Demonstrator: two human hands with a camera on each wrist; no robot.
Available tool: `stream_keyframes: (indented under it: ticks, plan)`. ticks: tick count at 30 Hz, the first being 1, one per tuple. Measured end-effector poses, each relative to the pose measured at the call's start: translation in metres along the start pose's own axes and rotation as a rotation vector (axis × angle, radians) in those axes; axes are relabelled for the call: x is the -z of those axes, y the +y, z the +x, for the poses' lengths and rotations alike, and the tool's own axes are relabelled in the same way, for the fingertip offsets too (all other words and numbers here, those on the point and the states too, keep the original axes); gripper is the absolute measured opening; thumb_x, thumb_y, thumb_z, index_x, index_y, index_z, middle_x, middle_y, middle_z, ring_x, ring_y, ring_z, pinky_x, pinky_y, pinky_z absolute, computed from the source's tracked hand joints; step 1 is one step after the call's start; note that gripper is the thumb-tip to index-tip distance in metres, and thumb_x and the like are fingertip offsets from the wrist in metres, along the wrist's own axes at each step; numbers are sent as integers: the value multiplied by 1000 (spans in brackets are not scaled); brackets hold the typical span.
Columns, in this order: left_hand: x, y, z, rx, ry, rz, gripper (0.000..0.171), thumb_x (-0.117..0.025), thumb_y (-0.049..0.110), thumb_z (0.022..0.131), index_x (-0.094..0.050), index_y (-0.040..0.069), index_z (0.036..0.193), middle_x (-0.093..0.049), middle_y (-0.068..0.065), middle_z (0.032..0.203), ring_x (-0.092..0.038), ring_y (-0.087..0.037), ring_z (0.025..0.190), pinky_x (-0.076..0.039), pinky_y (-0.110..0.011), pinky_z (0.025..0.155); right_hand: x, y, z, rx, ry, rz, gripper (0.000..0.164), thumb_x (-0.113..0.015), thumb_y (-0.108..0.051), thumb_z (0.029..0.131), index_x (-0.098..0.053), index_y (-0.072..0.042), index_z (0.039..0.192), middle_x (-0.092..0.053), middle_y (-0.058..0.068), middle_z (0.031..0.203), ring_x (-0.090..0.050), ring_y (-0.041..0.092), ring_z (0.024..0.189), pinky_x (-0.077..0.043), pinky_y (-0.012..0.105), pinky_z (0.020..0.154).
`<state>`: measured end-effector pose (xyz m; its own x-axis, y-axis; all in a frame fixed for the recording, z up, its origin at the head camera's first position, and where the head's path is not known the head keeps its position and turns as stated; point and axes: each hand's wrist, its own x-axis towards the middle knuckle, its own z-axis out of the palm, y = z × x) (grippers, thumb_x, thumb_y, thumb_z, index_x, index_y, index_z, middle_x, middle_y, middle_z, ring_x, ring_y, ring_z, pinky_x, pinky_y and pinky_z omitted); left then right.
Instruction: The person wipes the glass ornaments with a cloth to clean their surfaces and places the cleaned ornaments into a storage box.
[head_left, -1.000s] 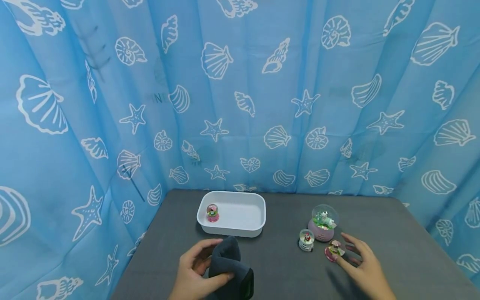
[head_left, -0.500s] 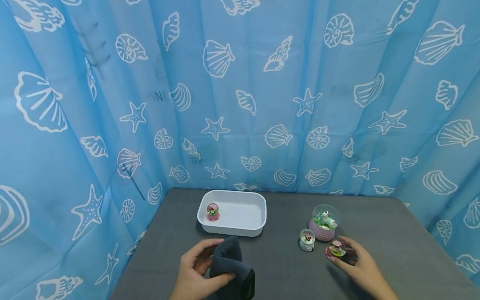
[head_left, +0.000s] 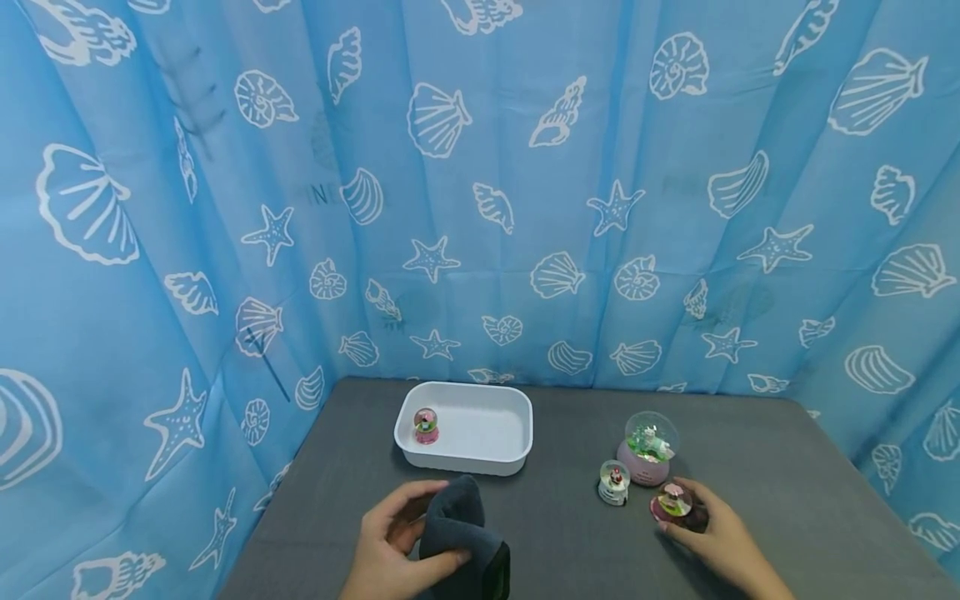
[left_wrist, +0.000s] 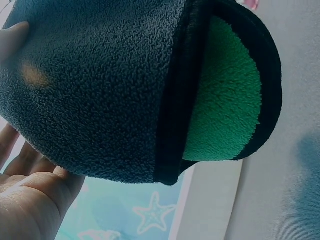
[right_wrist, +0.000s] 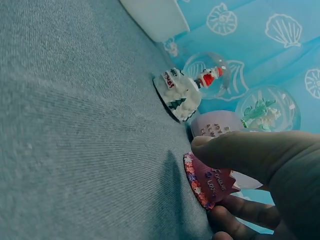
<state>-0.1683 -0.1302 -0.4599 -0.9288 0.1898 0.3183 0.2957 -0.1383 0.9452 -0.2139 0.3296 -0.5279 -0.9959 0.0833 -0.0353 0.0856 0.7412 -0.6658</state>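
Note:
My left hand (head_left: 401, 537) holds a folded dark grey cloth (head_left: 461, 533) above the front of the table; the left wrist view shows the cloth's plush surface, black edging and a green inner side (left_wrist: 227, 95). At the right, my right hand (head_left: 723, 537) grips a small snow globe (head_left: 672, 500) between thumb and fingers. Its pink base (right_wrist: 210, 182) carries lettering and a flowered rim, and still appears to be on the table. Just behind it stands a larger snow globe (head_left: 647, 450) with a lilac base. A small white-based snow globe (head_left: 613, 483) with a red figure is beside that.
A white rectangular tray (head_left: 480, 462) sits at the back of the grey table (head_left: 570, 533). In its left end stands another small pink snow globe (head_left: 426, 426). A blue curtain (head_left: 480, 208) with white shell prints hangs behind the table and along its sides.
My right hand's fingers have closed in from a spread pose around the small pink snow globe and now grip it. The left hand and the cloth have stayed almost still.

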Motion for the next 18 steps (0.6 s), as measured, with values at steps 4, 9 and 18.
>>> stream_keyframes:
  ticks: [4,9,18]
  plan:
    - [0,-1,0,-20,-11,-3,63,-87,-8,79,-62,-3,137,-67,-21,133,-73,-25,115,-65,-40,97,1,2,0,-3,-7,11,74,-90,-28,86,-56,10,140,-70,12,112,-61,10,84,-52,24,67]
    - [-1,-1,-1,-10,-12,-9,63,-87,-8,79,-62,-2,136,-66,-21,134,-72,-25,115,-64,-41,98,2,6,2,19,5,-48,63,-90,-30,86,-65,11,127,-67,12,104,-57,14,88,-49,26,69]
    - [-3,1,-1,27,-2,-5,63,-88,-8,77,-64,0,135,-66,-21,135,-73,-26,115,-64,-40,98,0,13,6,70,50,-67,46,-91,-27,83,-73,2,114,-59,5,92,-45,10,81,-38,24,65]
